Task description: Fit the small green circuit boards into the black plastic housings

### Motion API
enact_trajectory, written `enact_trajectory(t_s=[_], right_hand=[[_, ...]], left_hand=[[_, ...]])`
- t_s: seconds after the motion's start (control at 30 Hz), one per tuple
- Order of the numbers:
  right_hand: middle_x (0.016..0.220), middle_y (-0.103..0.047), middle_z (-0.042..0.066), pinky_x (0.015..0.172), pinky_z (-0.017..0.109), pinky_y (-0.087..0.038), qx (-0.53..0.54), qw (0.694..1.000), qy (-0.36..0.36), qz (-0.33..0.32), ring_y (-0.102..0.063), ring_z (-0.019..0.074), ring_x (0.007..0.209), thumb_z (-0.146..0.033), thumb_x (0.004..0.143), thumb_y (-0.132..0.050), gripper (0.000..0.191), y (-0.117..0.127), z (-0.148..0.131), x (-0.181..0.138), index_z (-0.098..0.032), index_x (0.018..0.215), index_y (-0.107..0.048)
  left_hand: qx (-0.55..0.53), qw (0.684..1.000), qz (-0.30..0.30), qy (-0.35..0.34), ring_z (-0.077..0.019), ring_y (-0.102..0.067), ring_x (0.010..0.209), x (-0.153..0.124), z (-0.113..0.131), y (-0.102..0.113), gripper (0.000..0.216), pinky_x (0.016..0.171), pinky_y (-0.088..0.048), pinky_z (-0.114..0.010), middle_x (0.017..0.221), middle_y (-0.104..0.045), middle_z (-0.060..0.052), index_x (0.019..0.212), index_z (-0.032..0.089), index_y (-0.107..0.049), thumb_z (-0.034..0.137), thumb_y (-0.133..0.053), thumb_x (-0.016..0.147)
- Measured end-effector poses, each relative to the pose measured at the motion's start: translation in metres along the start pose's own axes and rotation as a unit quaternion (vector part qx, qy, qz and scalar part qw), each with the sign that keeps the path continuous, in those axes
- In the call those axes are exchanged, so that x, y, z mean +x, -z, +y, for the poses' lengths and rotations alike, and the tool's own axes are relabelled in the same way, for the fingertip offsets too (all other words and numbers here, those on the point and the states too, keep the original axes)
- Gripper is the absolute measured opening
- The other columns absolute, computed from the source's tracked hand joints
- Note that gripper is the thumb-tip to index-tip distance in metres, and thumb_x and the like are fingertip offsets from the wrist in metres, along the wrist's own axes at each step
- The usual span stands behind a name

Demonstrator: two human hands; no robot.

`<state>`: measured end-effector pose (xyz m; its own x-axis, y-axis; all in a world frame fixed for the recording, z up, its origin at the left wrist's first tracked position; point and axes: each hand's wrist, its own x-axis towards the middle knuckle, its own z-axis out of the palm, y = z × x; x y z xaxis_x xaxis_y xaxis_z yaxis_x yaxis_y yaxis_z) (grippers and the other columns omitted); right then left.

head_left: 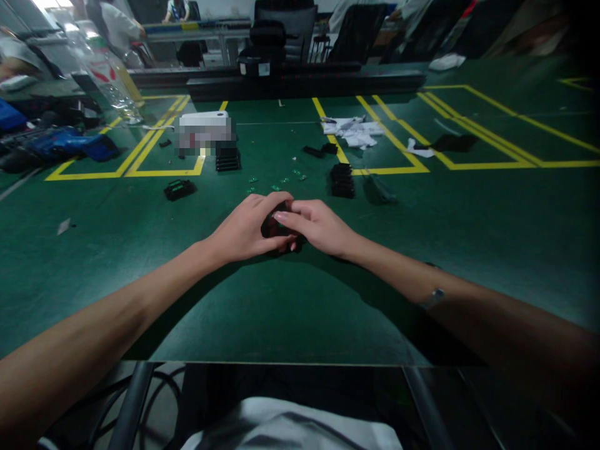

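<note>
Both hands meet over the middle of the green table. My left hand [248,228] curls its thumb and fingers round a small black plastic part [269,226], which is mostly hidden. From the other side my right hand [323,228] closes on the same part, its thumb lying across the top. Just beyond the fingers, several small green circuit boards [275,187] lie scattered. To the left is a black plastic housing [179,189] with some green showing. Stacks of black parts stand at the back left [227,159] and right [342,180].
The green table [300,312] carries yellow tape lines. A partly blurred white box [204,122], a clear bottle [110,78], blue-and-black gear [60,147], crumpled white paper [354,130] and a clear bag [379,187] lie around. A black bar [304,83] runs along the back; people sit beyond.
</note>
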<state>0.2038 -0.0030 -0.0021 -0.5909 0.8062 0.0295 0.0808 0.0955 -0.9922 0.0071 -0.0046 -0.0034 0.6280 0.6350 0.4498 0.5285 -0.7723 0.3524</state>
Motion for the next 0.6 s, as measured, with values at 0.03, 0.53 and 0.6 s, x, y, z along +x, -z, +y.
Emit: enact_trajectory(t_s=[0.03, 0.53, 0.6], right_hand=[[0.069, -0.066, 0.001, 0.051, 0.026, -0.056, 0.001, 1.000, -0.001, 0.000, -0.066, 0.0148, 0.057, -0.042, 0.093, -0.061, 0.026, -0.0001, 0.0001, 0.0000, -0.017, 0.085, -0.059], [0.070, -0.068, 0.002, 0.051, 0.024, -0.056, -0.006, 1.000, 0.010, -0.004, -0.067, 0.0140, 0.058, -0.030, 0.091, -0.065, 0.018, -0.0011, -0.0030, -0.0014, -0.014, 0.086, -0.059], [0.071, -0.068, 0.002, 0.051, 0.024, -0.056, -0.006, 1.000, 0.011, -0.005, -0.067, 0.0138, 0.058, -0.030, 0.092, -0.065, 0.017, -0.0009, -0.0027, -0.0012, -0.014, 0.087, -0.059]], left_hand=[[0.000, 1.000, -0.001, -0.001, -0.0251, -0.063, 0.112, 0.0001, -0.0001, 0.0000, 0.059, 0.096, -0.050, -0.037, 0.127, -0.065, -0.010, 0.135, 0.021, -0.049, 0.041, -0.073, 0.085], [-0.001, 1.000, 0.000, 0.000, -0.0242, -0.063, 0.111, -0.0006, -0.0008, 0.0000, 0.060, 0.096, -0.050, -0.036, 0.128, -0.064, -0.010, 0.135, 0.020, -0.048, 0.034, -0.075, 0.083], [0.000, 1.000, -0.001, -0.002, -0.0239, -0.063, 0.111, -0.0007, -0.0010, -0.0001, 0.061, 0.096, -0.050, -0.036, 0.128, -0.064, -0.011, 0.135, 0.019, -0.048, 0.035, -0.075, 0.083]])
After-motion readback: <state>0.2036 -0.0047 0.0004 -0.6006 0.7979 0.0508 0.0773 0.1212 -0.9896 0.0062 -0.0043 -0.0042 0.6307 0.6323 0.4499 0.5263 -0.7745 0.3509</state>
